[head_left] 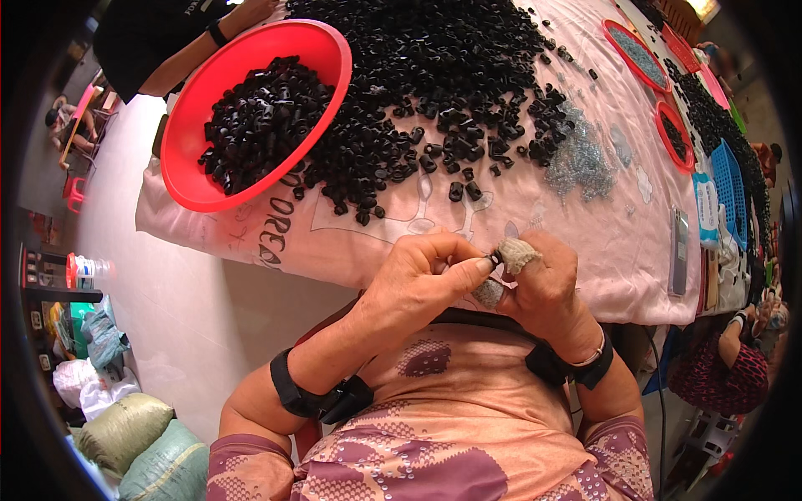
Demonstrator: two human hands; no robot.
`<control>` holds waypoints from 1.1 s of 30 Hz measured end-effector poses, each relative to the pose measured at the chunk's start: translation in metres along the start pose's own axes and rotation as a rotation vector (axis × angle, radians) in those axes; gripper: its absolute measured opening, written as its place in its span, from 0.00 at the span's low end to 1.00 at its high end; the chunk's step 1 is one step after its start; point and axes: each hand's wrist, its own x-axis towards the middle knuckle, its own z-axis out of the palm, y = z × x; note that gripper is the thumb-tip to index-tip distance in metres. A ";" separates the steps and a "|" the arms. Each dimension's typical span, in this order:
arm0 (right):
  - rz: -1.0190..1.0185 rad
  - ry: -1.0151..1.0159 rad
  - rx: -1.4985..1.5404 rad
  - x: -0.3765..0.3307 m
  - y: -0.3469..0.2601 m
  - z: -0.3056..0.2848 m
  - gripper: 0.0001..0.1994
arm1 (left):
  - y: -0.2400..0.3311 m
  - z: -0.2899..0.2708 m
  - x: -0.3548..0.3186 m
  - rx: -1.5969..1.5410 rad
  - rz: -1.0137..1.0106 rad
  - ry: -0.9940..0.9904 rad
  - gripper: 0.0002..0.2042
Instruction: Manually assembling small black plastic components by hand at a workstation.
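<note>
My left hand pinches a small black piece between thumb and forefinger, just over the table's near edge. Against the same piece, my right hand is closed, with a beige knitted cover on one finger and a grey cover on another fingertip. Fingers hide most of the piece, so its exact shape cannot be made out. Beyond my hands spreads a large heap of short black tubular pieces. To its right lies a patch of tiny clear-bluish bits.
A red basin of black pieces tilts at the left, beside another person's arm. Along the right stand a red tray of bluish bits, a small red bowl, a blue basket and a phone. Pink cloth covers the table.
</note>
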 end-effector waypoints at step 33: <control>0.029 -0.091 -0.049 0.002 -0.006 -0.002 0.17 | -0.005 0.002 -0.003 -0.296 -0.123 -0.004 0.07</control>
